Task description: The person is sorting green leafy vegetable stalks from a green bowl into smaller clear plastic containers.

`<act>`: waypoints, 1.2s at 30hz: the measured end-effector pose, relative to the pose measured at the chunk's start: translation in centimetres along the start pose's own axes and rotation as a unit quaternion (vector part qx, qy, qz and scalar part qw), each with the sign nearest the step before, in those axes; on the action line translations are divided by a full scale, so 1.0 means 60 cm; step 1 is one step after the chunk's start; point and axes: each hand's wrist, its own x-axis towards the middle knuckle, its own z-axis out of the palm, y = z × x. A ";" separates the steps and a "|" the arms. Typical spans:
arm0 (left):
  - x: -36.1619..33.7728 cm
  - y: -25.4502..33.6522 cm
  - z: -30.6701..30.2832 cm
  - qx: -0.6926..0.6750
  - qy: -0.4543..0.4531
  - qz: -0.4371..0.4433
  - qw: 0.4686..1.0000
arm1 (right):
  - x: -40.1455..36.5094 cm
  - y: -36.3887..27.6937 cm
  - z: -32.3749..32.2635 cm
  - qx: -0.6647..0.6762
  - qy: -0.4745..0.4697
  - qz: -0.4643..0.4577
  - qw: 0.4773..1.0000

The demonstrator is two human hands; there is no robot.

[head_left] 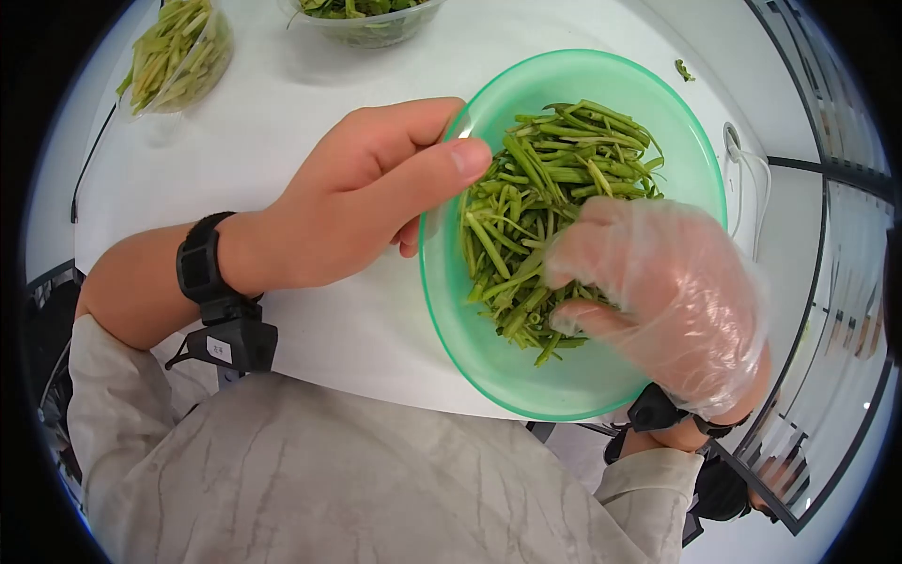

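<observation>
A translucent green bowl stands near the table's front edge, holding a heap of cut green vegetable stems. My left hand grips the bowl's left rim, thumb over the inside and fingers around the outside. Inside the bowl, my right hand, in a clear plastic glove, is at the right side of the heap. Its thumb and fingers curl around some of the stems; the glove and hand hide part of the heap.
On the white table, a clear container of pale stems stands at the far left. Another clear container with leafy greens is at the back. A green scrap and a white cable lie to the right.
</observation>
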 end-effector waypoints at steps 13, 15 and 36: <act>0.000 0.007 0.005 -0.006 -0.002 -0.005 1.000 | -0.014 0.042 -0.030 0.077 0.137 0.112 0.981; 0.000 0.006 0.004 -0.006 -0.002 -0.006 1.000 | -0.008 0.058 -0.028 0.059 0.204 0.163 0.964; 0.004 0.008 0.003 0.004 0.000 -0.004 1.000 | 0.007 0.080 -0.007 0.022 0.211 0.140 0.967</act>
